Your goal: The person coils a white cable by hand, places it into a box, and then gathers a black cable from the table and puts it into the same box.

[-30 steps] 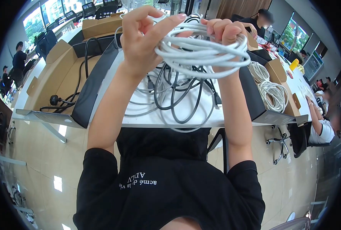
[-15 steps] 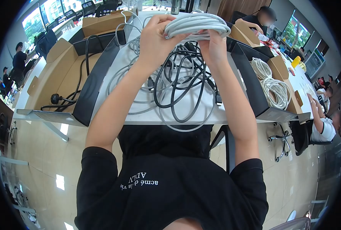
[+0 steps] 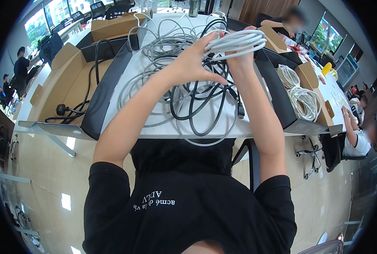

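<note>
My right hand (image 3: 240, 58) is closed on a coil of white cable (image 3: 239, 41), holding it up above the white table (image 3: 154, 129). My left hand (image 3: 191, 62) is spread with fingers apart, and its fingertips rest against the left end of the coil. Below both hands lies a loose tangle of grey and black cables (image 3: 192, 101), and some loops hang over the table's near edge.
An open cardboard box (image 3: 65, 84) on the left holds a black cable with a plug (image 3: 61, 111). Another box (image 3: 311, 80) on the right holds coiled white cables (image 3: 302, 101). A person (image 3: 357, 142) sits at the right. Other people are farther back.
The coil has come down and moved right. My left hand has let go of its grip and spread its fingers, while my right hand keeps hold of the coil.
</note>
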{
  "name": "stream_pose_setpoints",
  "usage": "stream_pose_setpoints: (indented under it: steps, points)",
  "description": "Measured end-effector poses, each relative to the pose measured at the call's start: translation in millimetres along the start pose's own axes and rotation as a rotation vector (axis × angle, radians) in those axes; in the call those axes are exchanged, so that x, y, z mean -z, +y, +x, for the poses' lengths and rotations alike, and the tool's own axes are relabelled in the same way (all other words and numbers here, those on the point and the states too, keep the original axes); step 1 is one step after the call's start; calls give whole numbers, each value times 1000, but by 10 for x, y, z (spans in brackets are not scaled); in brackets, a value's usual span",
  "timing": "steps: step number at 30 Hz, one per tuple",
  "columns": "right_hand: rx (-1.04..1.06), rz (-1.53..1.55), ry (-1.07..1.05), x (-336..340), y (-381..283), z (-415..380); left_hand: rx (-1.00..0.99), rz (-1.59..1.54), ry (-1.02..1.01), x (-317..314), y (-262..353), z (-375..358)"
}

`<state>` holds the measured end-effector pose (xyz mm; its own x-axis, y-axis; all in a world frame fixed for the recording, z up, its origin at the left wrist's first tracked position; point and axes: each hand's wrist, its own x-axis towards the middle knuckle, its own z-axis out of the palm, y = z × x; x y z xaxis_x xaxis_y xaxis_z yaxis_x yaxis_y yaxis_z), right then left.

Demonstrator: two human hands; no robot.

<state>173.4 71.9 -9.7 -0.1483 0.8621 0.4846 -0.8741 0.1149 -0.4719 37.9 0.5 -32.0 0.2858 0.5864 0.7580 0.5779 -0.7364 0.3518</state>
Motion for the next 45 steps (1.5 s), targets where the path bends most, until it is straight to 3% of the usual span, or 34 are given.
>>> stream_pose_setpoints:
  steps: [2, 3, 5, 8, 11, 14, 15, 19, 22, 23, 25, 27, 28, 30, 31, 32, 34, 38, 41, 42, 44, 45]
  points:
    - [-25, 40, -66, 197, 47, 120, -79, 144, -13, 19, 32, 6]
    - [-2, 52, -348, 409, 86, 286, -1, 188, -58, 37, 43, 6]
    - [-5, 69, -378, 435, 102, 323, 157, 276, -149, 82, 52, 3]
    - [-26, 60, -303, 305, 66, 251, 122, 261, -66, 64, -22, -21]
    - [-45, -28, -182, 33, -3, 51, -191, 367, 83, 74, -47, 5]
    - [-123, -119, -119, -166, 4, -142, -336, 464, 67, 99, 18, 32]
    - [-155, -237, -171, -158, 29, -185, -356, 483, 107, 78, 105, 18]
    - [-193, -151, -198, -221, 199, -342, -635, 405, 94, 42, 148, -60]
    - [-208, -372, -388, -185, 222, -319, -699, 316, 130, -8, 105, -57]
    - [-354, -320, -306, -188, 165, -334, -690, 275, 154, -6, 90, -45]
    - [-320, -508, -371, -80, 166, -206, -672, 193, 199, 45, 114, -16]
    - [-316, -647, -498, -91, 136, -185, -454, 80, 380, 46, 129, -36]
    - [-25, -767, -533, 46, 348, -15, -343, 21, 466, 56, 130, -47]
    - [122, -1268, -694, 181, 178, 2, -211, -44, 497, 255, 0, -70]
    - [571, -1501, -849, 228, 194, 33, -235, -238, 596, 313, 24, -23]
    - [477, -1612, -808, 261, 191, 69, -256, -431, 694, 383, 69, 26]
    - [282, -1822, -717, 284, 160, 144, -307, -475, 771, 525, 136, 69]
    - [660, -1940, -156, 629, 18, 457, -302, -496, 912, 861, 319, 100]
    - [601, -1883, 228, 953, -62, 670, -311, -476, 1018, 1143, 602, -76]
    - [36, -1561, 287, 1113, -230, 817, -312, -506, 1059, 1310, 698, -201]
    - [-173, -1044, 393, 1154, -311, 851, -343, -523, 1102, 1471, 784, -402]
    - [-141, -934, 327, 1115, -339, 833, -331, -454, 1124, 1458, 793, -446]
